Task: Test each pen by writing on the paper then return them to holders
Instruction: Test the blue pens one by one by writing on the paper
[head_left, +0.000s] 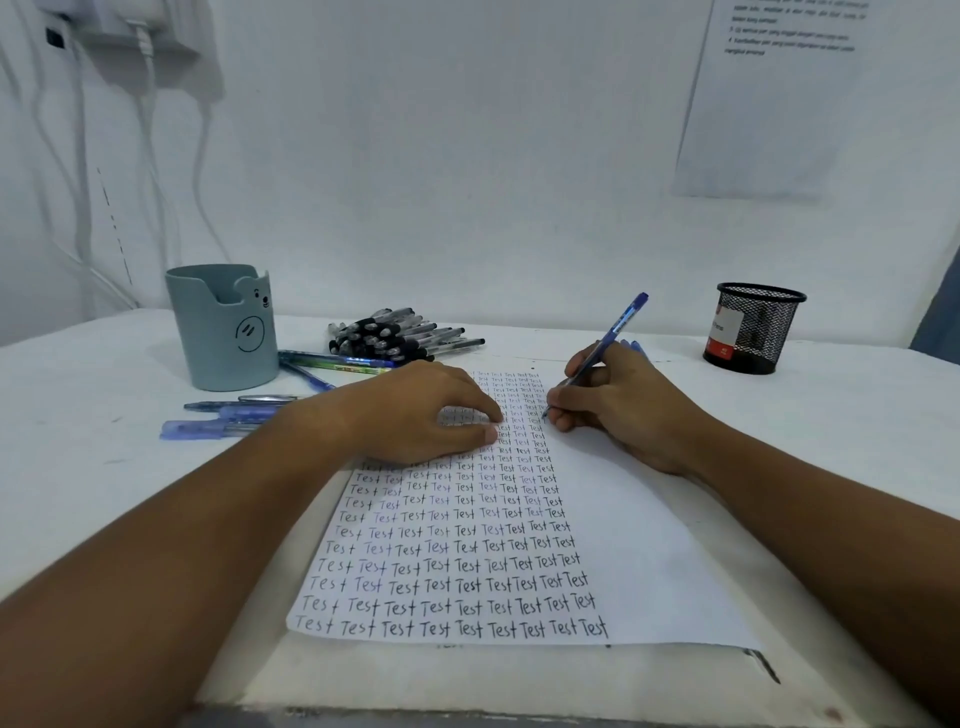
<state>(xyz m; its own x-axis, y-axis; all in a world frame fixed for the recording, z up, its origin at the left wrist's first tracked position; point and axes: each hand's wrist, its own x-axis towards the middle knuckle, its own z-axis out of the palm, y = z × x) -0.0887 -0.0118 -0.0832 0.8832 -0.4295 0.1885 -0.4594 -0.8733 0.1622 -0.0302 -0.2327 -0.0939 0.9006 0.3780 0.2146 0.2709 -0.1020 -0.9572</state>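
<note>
The right hand (618, 405) grips a blue pen (602, 348) between the thumb and the first fingers, in the way one writes, and the tip of the pen touches the paper (649, 545) at the right end of the written columns, in the upper part of the sheet. The pen leans, with its cap end pointing up and to the right, away from the person. The left hand (415, 410) lies flat on the paper with straight, relaxed fingers and presses the sheet down just beside the pen tip; it holds nothing. The paper lies in the middle of the white table (78, 493), and its left part is filled with many rows of the word "Test" in black and blue ink, while the right part is blank. At the far left of the table stands a pale green holder with a bear face (223, 332), and I cannot see inside it. Just to the right of it lies a pile of black-and-clear pens (400, 335), and several blue pens (234, 415) lie loose on the table in front of this holder, near the left wrist. At the far right, well apart from the hands, stands a black mesh holder (753, 327) with a label on its side.
</note>
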